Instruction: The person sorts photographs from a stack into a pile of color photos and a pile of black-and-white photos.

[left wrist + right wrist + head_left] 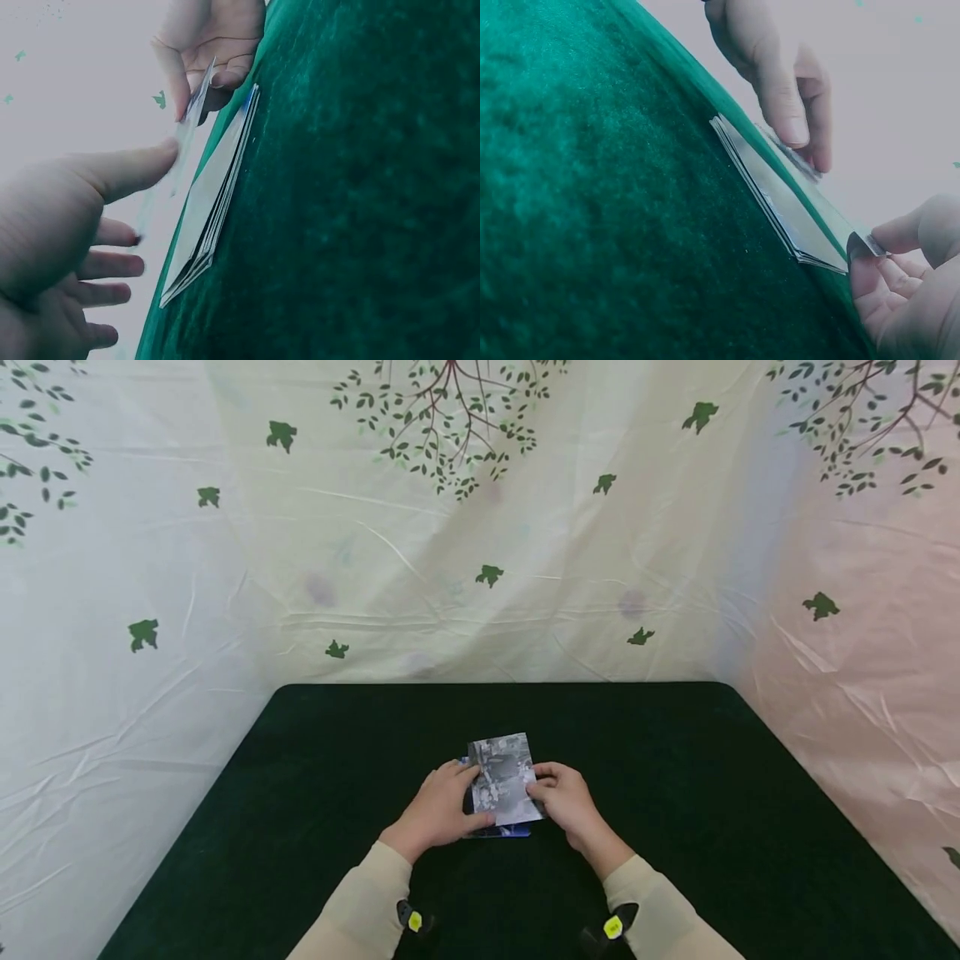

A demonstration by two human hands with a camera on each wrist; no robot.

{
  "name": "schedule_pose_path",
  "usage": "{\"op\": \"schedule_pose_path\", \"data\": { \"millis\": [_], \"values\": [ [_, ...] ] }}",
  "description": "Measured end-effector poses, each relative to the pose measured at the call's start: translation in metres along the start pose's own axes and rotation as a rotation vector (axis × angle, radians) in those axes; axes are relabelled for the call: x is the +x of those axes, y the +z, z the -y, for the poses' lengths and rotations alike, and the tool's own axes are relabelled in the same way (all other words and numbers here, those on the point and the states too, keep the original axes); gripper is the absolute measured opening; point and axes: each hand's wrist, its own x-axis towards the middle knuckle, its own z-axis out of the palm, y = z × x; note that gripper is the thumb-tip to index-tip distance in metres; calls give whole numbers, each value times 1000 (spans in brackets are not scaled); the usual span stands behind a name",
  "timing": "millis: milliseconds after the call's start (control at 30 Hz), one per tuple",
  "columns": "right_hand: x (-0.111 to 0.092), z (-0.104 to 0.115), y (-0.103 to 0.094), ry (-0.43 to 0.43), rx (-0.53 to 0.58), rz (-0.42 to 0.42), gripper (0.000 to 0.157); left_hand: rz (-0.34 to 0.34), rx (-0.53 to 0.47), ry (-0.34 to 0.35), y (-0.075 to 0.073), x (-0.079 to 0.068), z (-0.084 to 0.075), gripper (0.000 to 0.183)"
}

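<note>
A grey, black-and-white photo card (504, 781) is raised and tilted above the table. My right hand (564, 797) pinches its right edge between thumb and fingers, plainly seen in the right wrist view. On its left side, my left hand (438, 806) touches the card with thumb and forefinger, the fingers fairly straight. Just below lies a stack of several thin cards (214, 202), lightly fanned at the edges. Only a blue strip of this stack shows beneath the photo card in the head view; the rest is hidden.
A dark green cloth covers the table (675, 827), whose far edge meets a pale curtain (420, 643) printed with leaves and branches. The curtain also hangs along both sides. Dark bands with yellow tags circle both sleeves.
</note>
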Motion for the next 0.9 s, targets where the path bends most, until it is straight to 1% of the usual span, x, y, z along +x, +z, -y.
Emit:
{"op": "schedule_pose_path", "data": {
  "millis": [33, 100, 200, 267, 333, 400, 467, 567, 700, 800, 900],
  "values": [
    [1, 0, 0, 2, 3, -11, 24, -26, -29, -9, 0, 0, -1, 76],
    [1, 0, 0, 1, 12, -40, 21, -105, -116, -33, 3, 2, -4, 68],
    [1, 1, 1, 4, 19, -88, 18, -240, -303, -80, 8, 5, -8, 53],
    [0, 2, 1, 7, 12, -109, 18, -313, -425, -116, 10, 8, -10, 48],
    [0, 3, 0, 21, 2, -121, 17, -354, -517, -158, 11, 9, -12, 46],
    [0, 3, -1, 27, -6, -128, 18, -375, -579, -191, 11, 9, -13, 46],
    [1, 3, -2, 33, -12, -132, 17, -385, -605, -205, 11, 9, -15, 45],
    [2, 3, -4, 44, -13, -132, 16, -379, -609, -188, 10, 9, -16, 43],
    [2, 5, -10, 41, -41, -112, 16, -371, -590, -166, 9, 10, -18, 43],
    [2, 7, -19, 29, -84, -101, 16, -376, -573, -145, 10, 13, -22, 43],
    [0, 8, -34, 23, -137, -113, 17, -369, -564, -100, 12, 19, -33, 43]
  ]
}}
